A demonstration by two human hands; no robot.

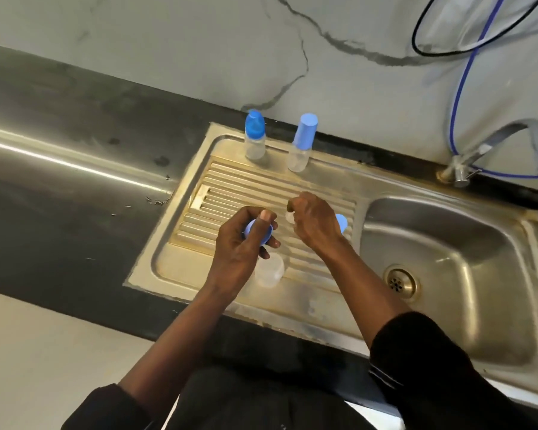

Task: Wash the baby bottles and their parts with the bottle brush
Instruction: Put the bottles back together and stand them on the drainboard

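While the left hand point(243, 246) grips a blue plastic screw ring point(248, 229), the right hand point(314, 221) pinches a translucent teat point(289, 217), likely kept apart for washing. Open clear plastic bottle point(269, 270): upright on ribbed steel drainboard point(261, 187) beneath.

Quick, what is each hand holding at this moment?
Left hand: grips a blue bottle ring.
Right hand: pinches a small clear part.

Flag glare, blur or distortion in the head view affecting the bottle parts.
Head view: glare streak along the steel strip; counter runs slanted across frame; the clear piece in the right hand is soft, washed out; the open bottle barely separates from the drainboard.
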